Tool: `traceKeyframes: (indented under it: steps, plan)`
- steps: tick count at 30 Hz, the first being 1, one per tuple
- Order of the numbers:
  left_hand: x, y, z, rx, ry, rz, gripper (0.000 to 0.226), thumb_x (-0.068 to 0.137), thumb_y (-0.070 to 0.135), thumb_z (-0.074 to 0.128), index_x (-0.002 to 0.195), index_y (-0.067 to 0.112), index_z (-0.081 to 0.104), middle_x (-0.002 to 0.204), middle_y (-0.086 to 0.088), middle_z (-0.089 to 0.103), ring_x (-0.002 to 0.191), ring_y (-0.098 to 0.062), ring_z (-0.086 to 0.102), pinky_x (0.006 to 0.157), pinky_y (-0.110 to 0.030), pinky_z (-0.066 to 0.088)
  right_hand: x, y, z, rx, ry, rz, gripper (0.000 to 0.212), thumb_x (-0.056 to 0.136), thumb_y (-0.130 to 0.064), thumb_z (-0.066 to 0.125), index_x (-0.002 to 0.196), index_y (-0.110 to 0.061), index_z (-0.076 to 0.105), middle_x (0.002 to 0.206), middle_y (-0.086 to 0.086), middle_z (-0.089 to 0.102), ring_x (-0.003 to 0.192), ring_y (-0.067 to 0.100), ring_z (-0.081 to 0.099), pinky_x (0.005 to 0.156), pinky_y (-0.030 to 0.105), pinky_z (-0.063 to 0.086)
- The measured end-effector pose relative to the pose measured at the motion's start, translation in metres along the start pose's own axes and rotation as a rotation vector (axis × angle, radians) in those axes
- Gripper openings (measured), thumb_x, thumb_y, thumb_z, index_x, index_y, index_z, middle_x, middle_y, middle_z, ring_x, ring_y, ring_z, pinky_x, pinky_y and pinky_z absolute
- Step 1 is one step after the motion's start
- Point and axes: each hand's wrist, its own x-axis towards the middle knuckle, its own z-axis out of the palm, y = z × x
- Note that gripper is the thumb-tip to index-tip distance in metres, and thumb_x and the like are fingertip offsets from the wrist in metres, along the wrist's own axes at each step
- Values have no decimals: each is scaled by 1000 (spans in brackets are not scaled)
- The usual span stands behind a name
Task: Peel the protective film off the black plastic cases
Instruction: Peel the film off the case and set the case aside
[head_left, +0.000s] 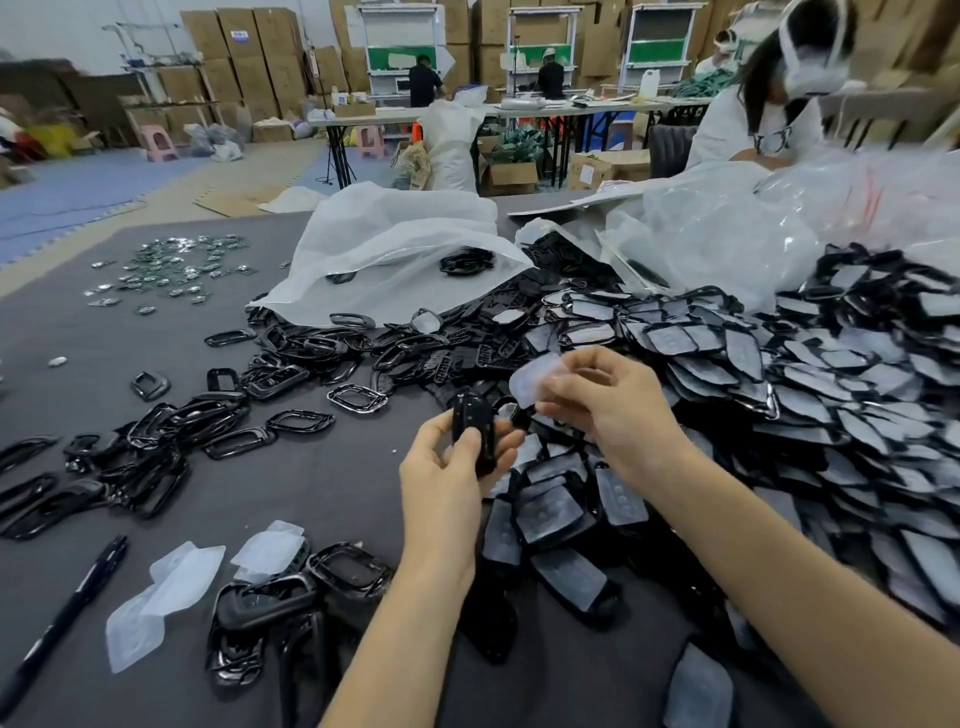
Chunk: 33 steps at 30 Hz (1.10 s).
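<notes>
My left hand (449, 467) grips a glossy black plastic case (474, 431) upright above the table, thumb across its front. Just right of it, my right hand (608, 400) pinches a translucent sheet of protective film (535, 378), lifted clear of the case. A big heap of film-covered black cases (810, 374) spreads from under my hands to the right. Bare black frames and cases (171, 431) lie scattered to the left. Several peeled films (171, 587) lie at the lower left.
A black pen (78, 603) lies near the table's left front edge. White plastic bags (395, 244) sit at the back of the grey table (311, 483); small shiny parts (176, 270) lie far left. A person in white (769, 104) works at the far right.
</notes>
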Motion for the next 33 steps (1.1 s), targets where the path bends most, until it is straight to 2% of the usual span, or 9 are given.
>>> traceKeyframes:
  steps: [3,7,11,14,17,20,28,33]
  plan:
    - [-11,-7,10,95,-106,52,19,98,-3,45,108,4,61,82,-11,74,74,-20,73,62,-21,57,-25,5,-14,161,2,23,19,84,12,60,84,-7,55,66,4,68,70,21,72,67,20,55]
    - [-22,-17,18,164,-196,87,23,99,-2,46,108,10,63,86,-12,75,75,-23,74,63,-21,56,-39,6,-26,215,19,-5,23,82,9,63,95,-8,66,78,12,69,75,23,72,70,20,55]
    - [-26,-23,18,192,-249,108,24,99,0,47,110,13,64,90,-12,75,79,-25,74,65,-21,56,-44,4,-29,206,12,-33,13,67,-12,73,79,-11,75,77,10,71,74,18,70,69,18,54]
    - [-27,-27,16,209,-285,129,25,100,1,46,111,16,64,90,-10,75,79,-24,74,65,-21,56,-45,1,-32,191,12,-22,24,55,-24,78,74,-9,73,75,6,71,73,14,68,69,18,54]
    - [-26,-30,15,222,-293,139,26,100,1,46,110,17,64,90,-10,75,79,-24,74,66,-21,56,-42,-1,-35,290,39,14,23,60,-15,74,78,-4,66,70,3,70,68,10,68,66,16,53]
    - [-24,-30,14,219,-300,136,26,100,2,46,111,16,64,89,-10,75,79,-24,74,65,-21,56,-42,-3,-37,369,69,41,18,64,-12,70,79,-5,62,68,3,68,65,11,67,63,19,55]
    - [-22,-28,12,206,-295,160,23,99,4,47,111,13,64,90,-12,75,80,-28,74,65,-22,56,-43,-4,-36,401,53,119,23,65,-5,70,84,-7,56,70,9,70,61,15,68,56,20,54]
    - [-22,-28,11,205,-285,162,23,99,4,47,111,14,64,90,-12,75,80,-28,74,65,-22,56,-44,-4,-37,324,25,123,32,60,-11,74,90,-7,64,74,7,69,62,13,65,58,21,54]
